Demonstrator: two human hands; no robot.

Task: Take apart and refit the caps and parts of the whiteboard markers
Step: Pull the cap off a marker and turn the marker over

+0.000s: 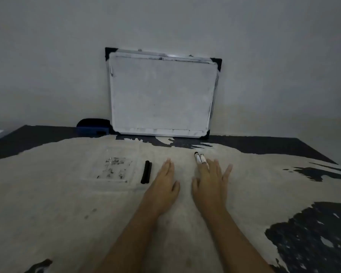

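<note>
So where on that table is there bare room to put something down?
Bare patches: the near left, in front of the clear plastic sheet, and the right, beyond the right hand. It is crowded mid-table: black pieces, left hand, white markers. The whiteboard fills the back.

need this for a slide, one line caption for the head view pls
Two bare hands, left hand and right hand, flat on a worn table between two black marker pieces and two white markers.
</note>
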